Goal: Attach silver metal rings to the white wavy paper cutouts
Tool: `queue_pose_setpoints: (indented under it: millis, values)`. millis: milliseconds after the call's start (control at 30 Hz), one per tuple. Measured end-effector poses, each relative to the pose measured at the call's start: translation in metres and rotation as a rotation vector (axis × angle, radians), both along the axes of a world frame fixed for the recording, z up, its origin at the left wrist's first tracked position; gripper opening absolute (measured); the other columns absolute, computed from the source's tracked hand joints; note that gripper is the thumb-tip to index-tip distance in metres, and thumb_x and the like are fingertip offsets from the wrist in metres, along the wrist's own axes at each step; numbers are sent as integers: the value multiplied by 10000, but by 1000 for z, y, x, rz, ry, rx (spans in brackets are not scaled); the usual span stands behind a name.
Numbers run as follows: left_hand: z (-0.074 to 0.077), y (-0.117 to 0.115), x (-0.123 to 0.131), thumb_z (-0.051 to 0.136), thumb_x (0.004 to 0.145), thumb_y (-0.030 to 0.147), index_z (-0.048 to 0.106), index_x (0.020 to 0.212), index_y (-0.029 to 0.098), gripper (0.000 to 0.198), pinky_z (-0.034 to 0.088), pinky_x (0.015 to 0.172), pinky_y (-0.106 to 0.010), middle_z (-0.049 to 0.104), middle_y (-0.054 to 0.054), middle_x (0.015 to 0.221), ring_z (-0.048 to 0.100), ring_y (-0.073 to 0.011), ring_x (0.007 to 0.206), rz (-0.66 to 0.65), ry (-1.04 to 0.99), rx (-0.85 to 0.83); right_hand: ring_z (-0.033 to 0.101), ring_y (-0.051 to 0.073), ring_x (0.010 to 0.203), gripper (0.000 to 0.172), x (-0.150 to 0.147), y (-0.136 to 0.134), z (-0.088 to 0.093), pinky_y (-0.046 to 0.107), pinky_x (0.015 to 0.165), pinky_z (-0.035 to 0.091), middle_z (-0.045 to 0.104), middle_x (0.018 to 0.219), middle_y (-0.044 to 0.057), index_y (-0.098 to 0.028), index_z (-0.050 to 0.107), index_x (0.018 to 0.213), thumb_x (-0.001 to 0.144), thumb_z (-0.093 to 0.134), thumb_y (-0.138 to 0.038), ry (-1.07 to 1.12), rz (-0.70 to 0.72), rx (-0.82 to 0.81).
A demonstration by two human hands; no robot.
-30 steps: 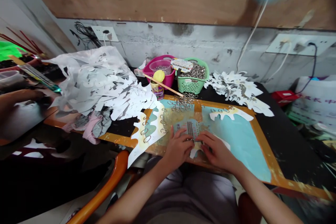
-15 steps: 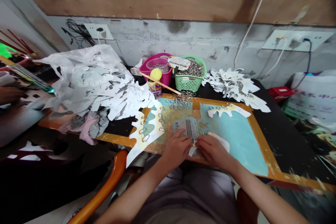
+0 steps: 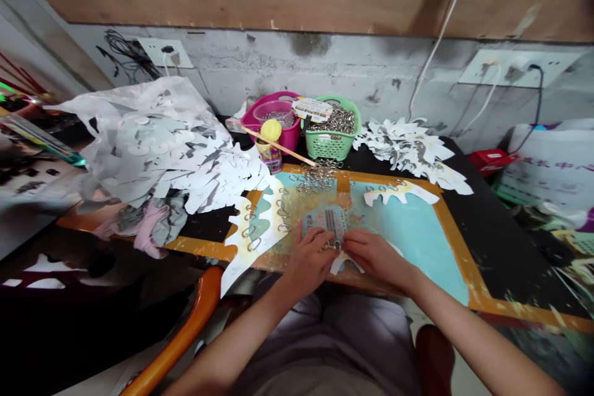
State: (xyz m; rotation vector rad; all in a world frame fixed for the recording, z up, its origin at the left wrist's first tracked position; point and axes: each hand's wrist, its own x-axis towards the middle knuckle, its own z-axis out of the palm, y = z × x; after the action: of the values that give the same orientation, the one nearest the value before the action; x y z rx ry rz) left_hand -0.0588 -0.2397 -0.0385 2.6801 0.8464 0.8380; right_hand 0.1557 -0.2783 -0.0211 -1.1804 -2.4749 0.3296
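Note:
My left hand (image 3: 309, 262) and my right hand (image 3: 374, 257) meet near the middle of a painted board (image 3: 408, 241) with an orange taped border. Between my fingertips sit a small metal ring (image 3: 334, 245) and a white paper cutout (image 3: 341, 263), which is partly hidden by my fingers. My left fingers pinch the ring, and my right hand grips the paper. A patterned card (image 3: 325, 223) lies just beyond my hands. Further left on the board, a long white cutout (image 3: 257, 235) carries several rings along its edge.
A heap of loose rings (image 3: 315, 177) lies at the board's far edge. Behind it stand a green basket of rings (image 3: 331, 145) and a pink tub (image 3: 264, 127). Large piles of white cutouts (image 3: 162, 148) lie to the left and back right. An orange chair arm (image 3: 185, 322) rises near my lap.
My hands have drawn closer around the ring and paper. The whole scene has shifted slightly in view, and the other person's hand at the left edge has gone out of sight.

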Motion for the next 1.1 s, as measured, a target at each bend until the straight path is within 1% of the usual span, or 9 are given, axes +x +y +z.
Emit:
queue_pose_setpoints:
  millis: [133, 233, 333, 433, 500, 600, 767, 967, 1100]
  values:
    - [0, 1, 0, 592, 908, 195, 717, 888, 263, 144, 22, 1172, -658, 684, -19, 1055, 539, -240, 1131, -13, 3, -21, 499, 234, 813, 211, -6, -15, -1, 361, 700, 422, 567, 886, 96, -134, 611, 949, 987, 404, -137, -66, -75, 47]
    - [-1, 0, 1, 583, 908, 189, 725, 919, 267, 162, 69, 1164, -667, 636, -47, 1165, 513, -257, 1167, -4, 28, 8, 501, 224, 802, 208, -8, -21, -2, 350, 705, 430, 558, 874, 89, -144, 612, 963, 984, 406, -133, -8, -114, 40]
    - [-1, -1, 0, 572, 911, 194, 733, 958, 286, 191, 125, 1148, -679, 578, -63, 1254, 482, -274, 1203, 11, 42, 38, 532, 218, 878, 179, -5, -21, -2, 346, 779, 464, 575, 976, 100, -161, 604, 1026, 958, 444, -117, 140, -129, -5]
    - [0, -1, 0, 569, 914, 205, 739, 961, 300, 200, 138, 1140, -687, 563, -63, 1255, 479, -277, 1198, 16, 50, 32, 542, 224, 1012, 291, 0, -19, -2, 359, 875, 476, 567, 1129, 113, -181, 594, 1126, 900, 460, -55, 236, -123, -14]
    - [1, -1, 0, 564, 916, 202, 741, 966, 304, 210, 142, 1140, -686, 553, -64, 1258, 475, -278, 1201, 16, 56, 18, 548, 227, 1025, 354, 1, -18, -4, 368, 883, 483, 568, 1147, 109, -194, 607, 1140, 864, 460, -26, 239, -102, 0]
    - [2, 0, -1, 556, 916, 190, 742, 972, 302, 224, 134, 1142, -688, 535, -67, 1281, 463, -283, 1221, 10, 63, 4, 561, 232, 1003, 369, 1, -19, -7, 383, 866, 495, 577, 1133, 104, -210, 624, 1130, 844, 470, -34, 257, -85, 19]
    - [4, 0, -1, 556, 916, 184, 736, 988, 302, 227, 148, 1123, -710, 510, -73, 1325, 450, -301, 1235, -15, 86, -6, 567, 240, 1013, 435, -2, -25, -8, 398, 842, 512, 597, 1112, 104, -237, 503, 1303, 911, 408, -74, 421, -234, 91]
    - [6, 1, 0, 547, 923, 187, 715, 1072, 330, 267, 149, 1120, -717, 503, -67, 1348, 445, -305, 1234, -27, 104, 4, 548, 264, 930, 472, -7, -32, -9, 426, 795, 474, 598, 1063, 119, -213, 436, 1345, 894, 409, -78, 268, -184, 121]
    - [8, 0, 1, 537, 923, 182, 719, 1058, 326, 268, 143, 1129, -708, 506, -63, 1353, 448, -301, 1240, -27, 106, -12, 523, 277, 888, 583, -8, -30, -12, 444, 790, 445, 592, 1021, 123, -170, 327, 1435, 864, 411, -84, 177, -184, 117]
